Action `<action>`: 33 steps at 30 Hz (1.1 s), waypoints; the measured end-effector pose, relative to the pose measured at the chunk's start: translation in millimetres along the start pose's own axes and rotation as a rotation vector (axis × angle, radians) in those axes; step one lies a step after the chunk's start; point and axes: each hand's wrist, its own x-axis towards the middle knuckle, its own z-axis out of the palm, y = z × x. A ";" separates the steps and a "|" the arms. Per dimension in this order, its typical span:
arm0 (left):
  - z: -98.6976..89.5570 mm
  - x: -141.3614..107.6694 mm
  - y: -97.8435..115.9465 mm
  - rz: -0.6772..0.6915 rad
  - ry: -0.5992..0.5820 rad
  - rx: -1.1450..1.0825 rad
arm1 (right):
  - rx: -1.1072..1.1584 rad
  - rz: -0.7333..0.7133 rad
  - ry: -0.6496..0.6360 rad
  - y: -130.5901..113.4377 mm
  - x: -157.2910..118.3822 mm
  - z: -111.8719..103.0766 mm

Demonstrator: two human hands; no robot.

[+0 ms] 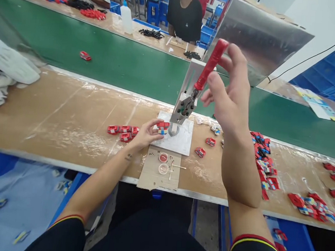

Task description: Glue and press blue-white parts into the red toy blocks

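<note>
fingers on left hand (146,134) pinch a partly covered toy car (163,126) mid-frame; right hand (232,97) spread by red handle (211,65), touch unclear

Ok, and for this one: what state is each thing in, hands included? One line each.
Left hand: closed in a pinch.
Red toy car in it: held beside the press.
Red handle: raised, slanted.
Right hand: open, fingers loosely curled, beside that handle.
Cup with red contents: uncovered.
Clear cup: uncovered, contents unclear.
Cotton swabs: lying on cardboard, one past its edge.
White bottle: upright, blue top on.
</note>
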 end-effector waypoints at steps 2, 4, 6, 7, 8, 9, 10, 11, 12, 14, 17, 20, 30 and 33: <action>3.6 11.1 -4.4 0.022 0.000 0.032 | 0.102 0.055 -0.036 1.2 11.6 13.2; 6.6 20.4 -6.1 0.100 -0.007 0.112 | 0.202 0.072 -0.029 4.2 15.2 17.4; 9.2 27.3 -8.7 0.196 -0.006 0.197 | 0.289 0.078 -0.015 1.6 9.8 16.4; 10.2 29.9 -10.7 0.232 -0.002 0.228 | 0.327 0.076 -0.010 -2.4 4.4 15.4; 11.2 32.1 -13.1 0.256 0.002 0.252 | 0.357 0.075 -0.009 -7.6 -2.5 14.6; 12.0 33.9 -15.7 0.269 0.008 0.270 | 0.377 0.076 -0.011 -13.6 -10.1 14.3; 12.8 35.4 -18.2 0.278 0.016 0.287 | 0.387 0.077 -0.012 -19.6 -18.1 14.5; 13.7 36.8 -20.4 0.290 0.026 0.306 | 0.394 0.072 -0.010 -25.1 -26.0 15.4; 14.7 38.1 -22.1 0.303 0.035 0.324 | 0.403 0.068 -0.004 -29.5 -33.5 16.7; 17.5 40.6 -23.8 0.319 0.040 0.344 | 0.438 0.053 0.001 -34.6 -45.7 20.4; 23.2 44.3 -22.1 0.323 0.001 0.352 | 0.468 0.000 -0.002 -35.0 -56.4 25.5; 28.6 48.0 -18.0 0.319 -0.046 0.359 | 0.371 0.006 -0.014 -32.6 -61.0 27.0; 28.4 50.4 -16.7 0.230 -0.105 0.314 | 0.272 0.069 -0.158 -8.9 -109.7 30.0; 29.2 49.5 -17.4 0.209 -0.102 0.320 | 0.288 0.172 -0.086 -2.3 -127.4 39.8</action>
